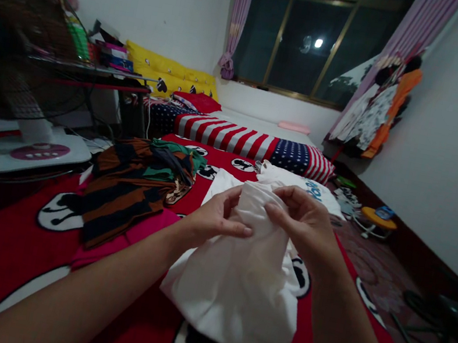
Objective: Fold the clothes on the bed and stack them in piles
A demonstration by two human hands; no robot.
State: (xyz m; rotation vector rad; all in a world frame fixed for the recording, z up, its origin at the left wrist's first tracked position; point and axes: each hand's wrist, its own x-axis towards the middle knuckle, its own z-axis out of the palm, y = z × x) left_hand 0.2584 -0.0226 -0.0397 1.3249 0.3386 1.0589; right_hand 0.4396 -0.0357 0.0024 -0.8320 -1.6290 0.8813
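Observation:
A thin white garment point(247, 293) hangs from both hands in the middle of the view, its lower edge loose above the red bedding point(132, 320). My left hand point(221, 214) pinches its upper left side, thumb lying across the front. On the upper right, my right hand point(305, 217) grips the folded top edge between thumb and curled fingers. The cloth hides some fingertips, and its exact kind cannot be made out. Just beyond lies a white shirt with blue lettering point(297, 185). To the left is a brown-and-black striped garment point(129, 186) with green clothing point(176, 156) on it.
At left stands a fan with a white base point(37, 152), beside a cluttered desk point(94, 80). A bed with a stars-and-stripes cover point(226, 135) is under the window point(309, 44). Clothes point(376, 115) hang at right. A small round stool point(374, 216) is on the floor.

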